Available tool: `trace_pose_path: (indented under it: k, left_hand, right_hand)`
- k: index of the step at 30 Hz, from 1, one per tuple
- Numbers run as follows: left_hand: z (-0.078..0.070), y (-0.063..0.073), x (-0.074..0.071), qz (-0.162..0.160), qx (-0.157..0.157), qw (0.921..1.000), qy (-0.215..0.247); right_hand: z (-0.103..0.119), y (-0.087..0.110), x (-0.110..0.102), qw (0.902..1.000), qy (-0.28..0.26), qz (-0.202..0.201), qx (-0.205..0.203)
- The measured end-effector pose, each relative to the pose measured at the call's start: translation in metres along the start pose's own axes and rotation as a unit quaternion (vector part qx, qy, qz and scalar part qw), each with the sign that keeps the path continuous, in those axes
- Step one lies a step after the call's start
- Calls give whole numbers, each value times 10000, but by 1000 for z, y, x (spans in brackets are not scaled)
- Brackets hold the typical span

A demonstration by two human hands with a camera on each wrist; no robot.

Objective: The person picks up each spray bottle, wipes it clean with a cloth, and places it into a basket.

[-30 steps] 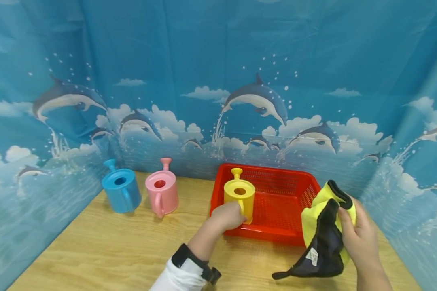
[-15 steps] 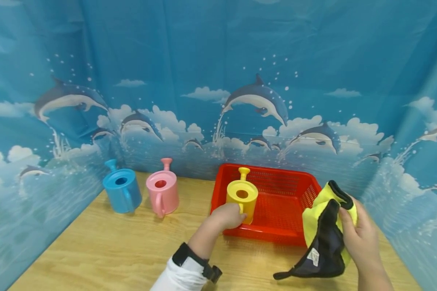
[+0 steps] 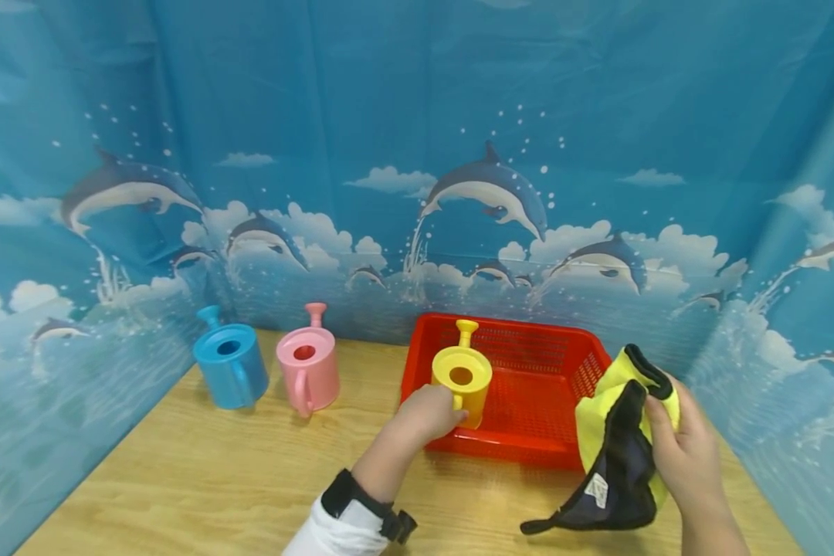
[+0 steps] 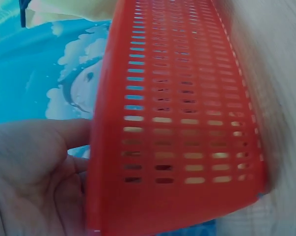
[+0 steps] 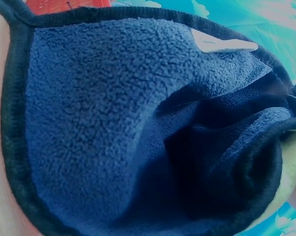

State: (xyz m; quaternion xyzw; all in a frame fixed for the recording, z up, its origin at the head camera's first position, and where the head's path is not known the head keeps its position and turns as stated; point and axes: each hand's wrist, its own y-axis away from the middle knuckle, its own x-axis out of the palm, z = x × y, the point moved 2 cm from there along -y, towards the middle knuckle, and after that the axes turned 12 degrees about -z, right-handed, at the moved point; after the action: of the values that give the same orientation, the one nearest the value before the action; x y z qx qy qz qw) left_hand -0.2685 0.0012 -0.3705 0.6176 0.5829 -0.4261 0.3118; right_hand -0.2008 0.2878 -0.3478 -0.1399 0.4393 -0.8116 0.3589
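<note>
Evidently, the left hand (image 3: 429, 413) grips the yellow can (image 3: 474, 395) from its near side, inside the basket (image 3: 507, 446) at left, spout (image 3: 467, 332) pointing far. Well to the right, the right hand (image 3: 691, 455) clamps the cloth (image 3: 624, 459). Whether the can touches bottom is unclear.

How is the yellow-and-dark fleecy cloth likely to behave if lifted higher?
The yellow-and-dark fleecy cloth is probably floppy: it droops in folds from the right hand. Its fuzzy nap suggests it likely won't slip easily.
</note>
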Motion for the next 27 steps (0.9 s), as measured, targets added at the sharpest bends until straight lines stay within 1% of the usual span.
trace_pose_path:
  k: [4, 7, 10, 11, 13, 15, 19, 21, 23, 27]
  left_hand:
    - [1, 3, -8, -233, 149, 9995, 123]
    - [5, 3, -16, -411, 190, 9975, 541]
    - [12, 4, -23, -549, 145, 9927, 1061]
    - [14, 5, -25, -604, 139, 9910, 1186]
    - [20, 7, -32, -730, 74, 9889, 1294]
    - [27, 11, -39, -930, 41, 9870, 1309]
    - [42, 19, -56, -1482, -3, 9824, 1140]
    - [51, 22, -62, -1680, -66, 9805, 1018]
    - [62, 25, -67, -1750, -243, 9804, 869]
    - [83, 29, -69, -1714, -618, 9817, 548]
  right_hand:
    - [0, -1, -1, 9999, 134, -3, -18]
    - [-1, -1, -1, 9998, 211, 18, 15]
    - [-1, -1, -2, 9997, 228, 10, 48]
    - [-1, -1, -2, 9996, 266, 4, 53]
    - [-1, 0, -2, 9994, 340, -3, 86]
    - [-1, 0, -2, 9987, 480, -6, 148]
    - [0, -1, -3, 9969, 721, 17, 320]
    - [0, -2, -3, 9961, 782, 46, 399]
    - [0, -2, -3, 9961, 768, 47, 434]
    - [2, -2, -4, 9965, 714, 2, 445]
